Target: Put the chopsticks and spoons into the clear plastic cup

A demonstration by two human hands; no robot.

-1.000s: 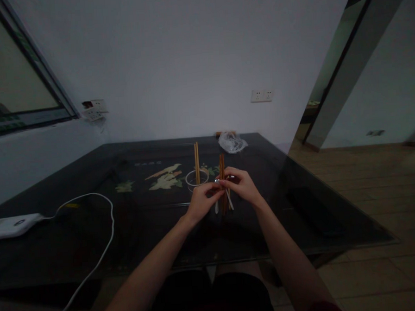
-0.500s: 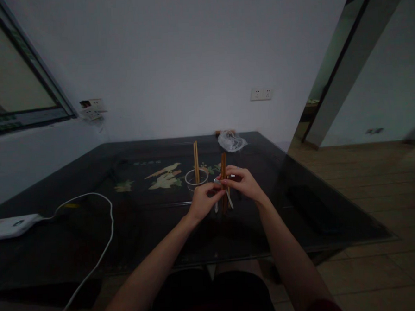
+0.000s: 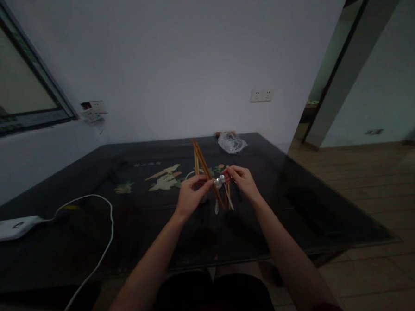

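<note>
My left hand (image 3: 190, 196) pinches a pair of brown chopsticks (image 3: 204, 167) that lean up and to the left above the dark table (image 3: 138, 224). My right hand (image 3: 242, 184) is closed on a small bundle of pale-handled utensils and reddish sticks (image 3: 227, 198), whose lower ends hang down between my two hands. The fingertips of both hands meet around something shiny that I cannot make out. Just behind my left hand stands a clear cup (image 3: 191, 175) with two lighter chopsticks (image 3: 196, 161) upright in it.
A crumpled clear plastic bag (image 3: 232, 142) lies at the table's far edge. At the left, a white device (image 3: 9, 228) has a white cable (image 3: 100, 240) looping toward the near edge. The table's centre bears a bird-and-leaf inlay (image 3: 165, 177). To the right are wooden floor and a doorway.
The brown chopsticks stood upright in the bundle between my hands; now my left hand has drawn them out and tilted them to the left. My left hand moved slightly left.
</note>
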